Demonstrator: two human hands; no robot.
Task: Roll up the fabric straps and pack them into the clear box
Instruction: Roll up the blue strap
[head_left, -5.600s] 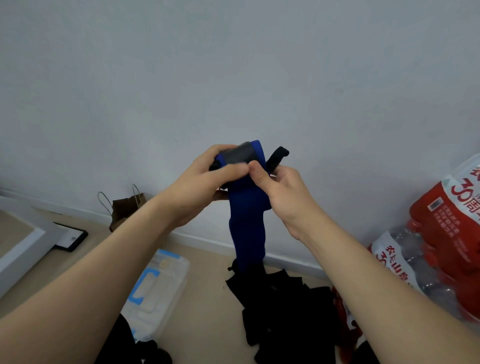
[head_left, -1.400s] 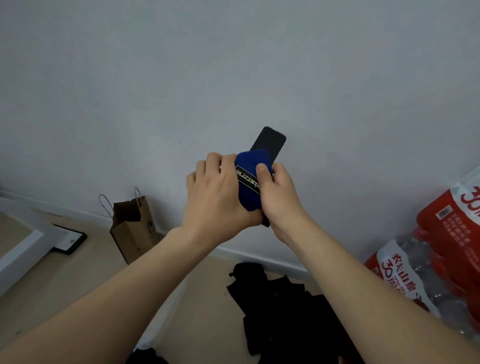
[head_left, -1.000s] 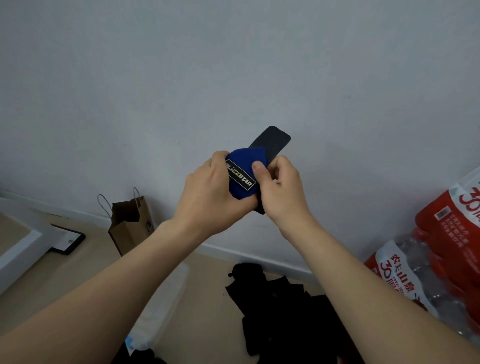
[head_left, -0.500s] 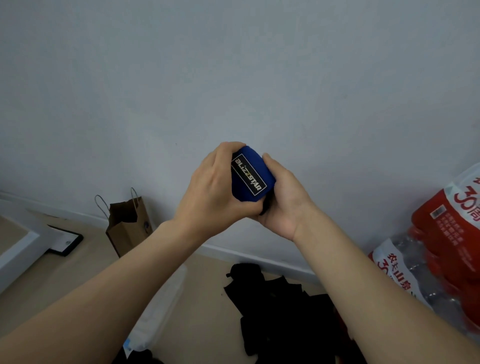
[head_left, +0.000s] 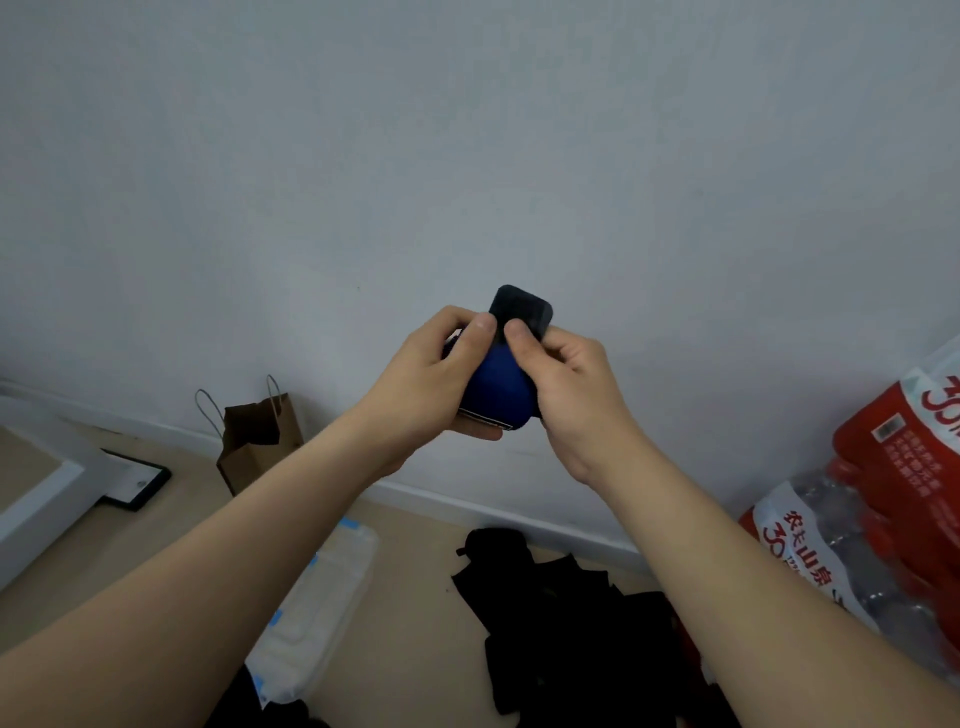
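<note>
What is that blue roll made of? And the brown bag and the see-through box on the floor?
The blue roll looks like soft, matte fabric, probably stretchy: it bulges smoothly in the grip. Its black end tab looks rougher, maybe hook-and-loop. The brown bag is paper: dull, creased, thin loop handles. The see-through box is likely plastic, cloudy-clear with blue trim.

Bare forearms (head_left: 234, 551); bare left hand (head_left: 428, 387), right hand (head_left: 574, 400); short nails.

Rolled blue strap (head_left: 497, 383) upright, dark tab (head_left: 521, 310) atop; clear box (head_left: 317, 613) on floor.
</note>
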